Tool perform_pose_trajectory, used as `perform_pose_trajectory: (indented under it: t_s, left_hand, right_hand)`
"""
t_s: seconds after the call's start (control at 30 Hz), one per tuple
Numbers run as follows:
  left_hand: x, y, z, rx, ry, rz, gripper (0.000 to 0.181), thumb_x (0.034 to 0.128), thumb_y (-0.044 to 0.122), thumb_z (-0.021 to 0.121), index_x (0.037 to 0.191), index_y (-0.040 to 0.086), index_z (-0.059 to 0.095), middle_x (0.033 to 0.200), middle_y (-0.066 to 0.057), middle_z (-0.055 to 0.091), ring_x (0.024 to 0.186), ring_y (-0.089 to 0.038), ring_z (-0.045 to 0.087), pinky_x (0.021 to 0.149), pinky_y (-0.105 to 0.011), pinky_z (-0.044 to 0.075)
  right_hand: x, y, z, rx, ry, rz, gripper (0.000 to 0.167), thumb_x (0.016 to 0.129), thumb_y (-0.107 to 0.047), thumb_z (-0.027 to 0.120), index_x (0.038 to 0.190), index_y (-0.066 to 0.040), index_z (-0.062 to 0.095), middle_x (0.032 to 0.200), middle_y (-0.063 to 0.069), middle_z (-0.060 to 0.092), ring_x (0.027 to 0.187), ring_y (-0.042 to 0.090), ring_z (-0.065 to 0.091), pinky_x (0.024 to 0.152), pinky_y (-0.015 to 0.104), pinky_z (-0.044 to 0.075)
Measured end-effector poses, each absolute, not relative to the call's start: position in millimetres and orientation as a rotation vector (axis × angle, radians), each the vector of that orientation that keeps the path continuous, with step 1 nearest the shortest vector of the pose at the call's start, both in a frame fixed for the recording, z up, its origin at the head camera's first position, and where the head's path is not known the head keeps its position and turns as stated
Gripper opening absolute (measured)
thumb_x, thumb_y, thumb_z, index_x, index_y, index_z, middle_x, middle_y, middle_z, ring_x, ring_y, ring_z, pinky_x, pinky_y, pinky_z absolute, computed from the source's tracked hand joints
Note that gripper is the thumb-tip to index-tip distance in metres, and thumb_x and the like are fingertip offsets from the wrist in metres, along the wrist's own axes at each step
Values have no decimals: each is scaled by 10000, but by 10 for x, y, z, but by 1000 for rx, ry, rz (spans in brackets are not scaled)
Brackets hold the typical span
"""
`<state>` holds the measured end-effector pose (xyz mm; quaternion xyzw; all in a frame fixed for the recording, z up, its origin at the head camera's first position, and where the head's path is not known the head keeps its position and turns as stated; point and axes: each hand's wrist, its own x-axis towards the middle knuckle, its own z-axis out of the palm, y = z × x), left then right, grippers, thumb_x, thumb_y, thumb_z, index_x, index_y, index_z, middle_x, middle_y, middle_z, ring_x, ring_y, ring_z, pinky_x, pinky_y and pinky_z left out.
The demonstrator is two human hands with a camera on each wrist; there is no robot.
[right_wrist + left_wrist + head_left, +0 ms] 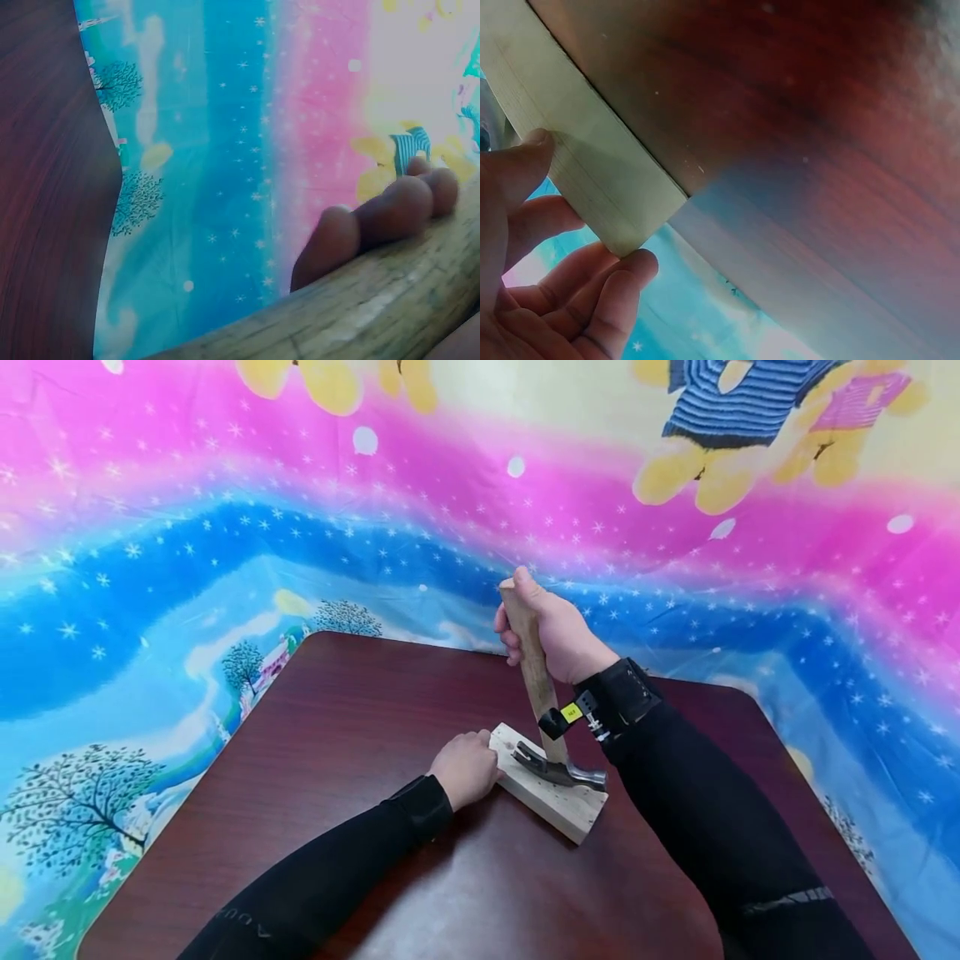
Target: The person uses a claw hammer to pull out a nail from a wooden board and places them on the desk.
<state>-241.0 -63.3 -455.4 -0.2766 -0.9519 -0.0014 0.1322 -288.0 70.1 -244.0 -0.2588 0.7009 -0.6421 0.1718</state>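
Note:
A claw hammer [557,770] stands with its head on a pale wooden block [551,806], its claw toward the block's far left end. My right hand [558,631] grips the wooden handle [534,664] near its top, thumb up by the handle's end. In the right wrist view, fingers [397,214] curl over the handle [352,307]. My left hand [467,768] holds the left end of the block. The left wrist view has the thumb and fingers [536,157] around the block's edge [592,150]. Whether a nail sits in the claw cannot be made out.
The block lies on a dark red-brown table [360,710] with rounded far corners. A printed cloth [450,510] with snowflakes, trees and bears hangs around the table's far and side edges. A small wrist camera [558,720] sits close to the hammer handle.

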Motion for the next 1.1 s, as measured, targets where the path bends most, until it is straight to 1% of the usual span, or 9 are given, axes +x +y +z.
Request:
perform_pose_trajectory:
  t_s: [0.13, 0.27, 0.33, 0.5, 0.57, 0.67, 0.8, 0.97, 1.1]
  left_hand:
    - [-2381, -600, -4549, -810, -2802, -1, 294, 904, 403, 720, 788, 139, 773, 805, -28, 542, 744, -217, 585, 701, -353, 509]
    - [-2358, -553, -4522, -822, -2806, 22, 277, 906, 403, 710, 805, 155, 782, 847, -20, 561, 786, -210, 588, 720, -336, 487]
    - [-2346, -530, -4512, -837, -2799, 30, 268, 912, 387, 702, 809, 155, 790, 962, -27, 624, 846, -201, 612, 742, -327, 493]
    - [-2343, -499, -4492, -900, -2809, 41, 252, 943, 290, 669, 769, 132, 760, 1072, -7, 652, 776, -151, 655, 689, -308, 551]
    - [-2358, -497, -4471, -898, -2816, 56, 246, 950, 280, 668, 771, 129, 744, 1011, 4, 645, 703, -148, 652, 650, -313, 558]
    - [-2384, -499, -4442, -871, -2820, 48, 224, 945, 291, 691, 872, 87, 750, 1069, -37, 676, 709, -180, 673, 669, -324, 560]
    - [-2404, -504, -4429, -863, -2838, 21, 265, 944, 294, 698, 997, 36, 719, 1108, -96, 685, 719, -214, 683, 674, -341, 562]
    - [-2400, -521, -4445, -854, -2859, 18, 258, 942, 296, 699, 995, 43, 706, 1121, -89, 679, 731, -218, 684, 671, -353, 561]
    - [-2388, -541, -4477, -841, -2854, -4, 242, 926, 289, 719, 975, 55, 682, 1077, -79, 680, 726, -218, 683, 666, -360, 559]
  right_hand:
    - [-2894, 739, -2490, -719, 1919, -1854, 673, 1015, -643, 277, 876, -26, 507, 704, 87, 481, 592, 231, 455, 607, 399, 455]
    - [-2918, 757, -2518, -698, 1896, -1886, 574, 1017, -583, 340, 891, -43, 491, 687, 81, 482, 577, 230, 481, 585, 406, 465]
    - [-2931, 763, -2527, -691, 1903, -1896, 553, 1007, -568, 355, 873, -48, 485, 668, 71, 464, 552, 218, 456, 563, 390, 441]
    - [-2939, 740, -2527, -690, 1923, -1894, 587, 997, -583, 335, 770, -56, 463, 620, 35, 392, 510, 190, 367, 523, 355, 357]
    - [-2938, 719, -2515, -700, 1924, -1896, 593, 995, -586, 329, 757, -59, 461, 613, 31, 384, 508, 185, 364, 518, 349, 352]
    - [-2937, 709, -2493, -703, 1937, -1903, 594, 995, -587, 329, 751, -63, 467, 612, 25, 386, 511, 181, 368, 519, 348, 351]
    - [-2914, 779, -2482, -694, 1942, -1953, 602, 992, -592, 316, 737, -70, 471, 606, 20, 382, 517, 181, 363, 526, 346, 342]
    - [-2875, 930, -2526, -777, 1884, -2038, 622, 974, -624, 326, 704, -81, 465, 595, 17, 366, 517, 191, 340, 523, 348, 326]
    - [-2866, 1003, -2575, -853, 1813, -2110, 621, 958, -638, 367, 677, -97, 483, 578, 16, 371, 502, 192, 329, 487, 341, 314]
